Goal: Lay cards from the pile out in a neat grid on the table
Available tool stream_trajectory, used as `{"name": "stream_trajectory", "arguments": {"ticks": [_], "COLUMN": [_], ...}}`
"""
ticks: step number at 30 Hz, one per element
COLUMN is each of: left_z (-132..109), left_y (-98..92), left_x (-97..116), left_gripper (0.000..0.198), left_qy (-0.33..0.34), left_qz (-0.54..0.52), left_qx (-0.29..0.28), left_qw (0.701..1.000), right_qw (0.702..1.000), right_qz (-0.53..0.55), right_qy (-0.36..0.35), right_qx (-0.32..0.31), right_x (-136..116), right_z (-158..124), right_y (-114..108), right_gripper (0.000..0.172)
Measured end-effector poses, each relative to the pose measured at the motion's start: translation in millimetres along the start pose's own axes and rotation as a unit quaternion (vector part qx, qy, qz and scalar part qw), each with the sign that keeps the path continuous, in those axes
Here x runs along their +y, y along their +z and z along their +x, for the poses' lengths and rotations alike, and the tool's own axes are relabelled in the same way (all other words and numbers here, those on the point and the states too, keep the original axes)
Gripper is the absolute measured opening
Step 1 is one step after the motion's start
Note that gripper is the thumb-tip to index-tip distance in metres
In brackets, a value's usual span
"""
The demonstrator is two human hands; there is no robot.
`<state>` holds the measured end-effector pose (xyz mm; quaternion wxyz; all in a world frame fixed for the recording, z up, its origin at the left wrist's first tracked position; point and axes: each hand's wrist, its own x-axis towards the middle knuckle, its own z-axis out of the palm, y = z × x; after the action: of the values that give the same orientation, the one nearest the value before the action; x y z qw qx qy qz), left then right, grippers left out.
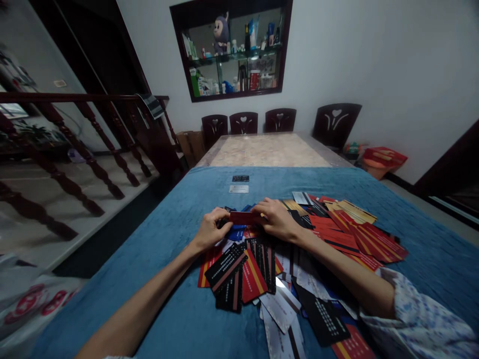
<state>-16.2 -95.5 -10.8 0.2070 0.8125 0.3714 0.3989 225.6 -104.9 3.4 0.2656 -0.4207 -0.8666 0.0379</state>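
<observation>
A dark red card (244, 218) is held between my two hands above a spread heap of cards. My left hand (213, 228) pinches its left end between thumb and fingers. At the other end my right hand (275, 219) grips it, with the fingertips partly hidden behind the card. Blue cards (236, 233) lie just beneath. Nearer to me are black cards (229, 269) with brown stripes and a red card (254, 279) with a yellow band. White cards (280, 306) lie under and beside my right forearm.
A black card (240, 178) and a silver card (238, 189) lie apart, farther up the blue cloth (168, 239). Red and gold cards (352, 227) are heaped at the right. Dark chairs (280, 120) stand around the table's far end; a wooden railing (75, 134) runs along the left.
</observation>
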Motion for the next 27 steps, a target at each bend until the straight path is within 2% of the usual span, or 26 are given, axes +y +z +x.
{"name": "stream_trajectory", "arguments": {"ticks": [5,16,27], "left_z": [0,-6,-8], "left_y": [3.6,12.2,14.2], "left_x": [0,-7,-11], "left_gripper": [0.012,0.038,0.041], "left_qy": [-0.003,-0.001,0.037], "left_qz": [0.007,0.006,0.045], "left_qx": [0.011,0.009,0.005], "left_qw": [1.000,1.000,0.998], "right_qw": [0.999,0.995,0.986], "right_qz": [-0.034,-0.089,-0.131], "right_qy": [0.000,0.024,0.059], "right_qx": [-0.011,-0.027,-0.085], "right_x": [-1,-9,-19], "right_z": [-1,0,0], "right_y": [-2,0,-7], "right_gripper": [0.020,0.030,0.036]}}
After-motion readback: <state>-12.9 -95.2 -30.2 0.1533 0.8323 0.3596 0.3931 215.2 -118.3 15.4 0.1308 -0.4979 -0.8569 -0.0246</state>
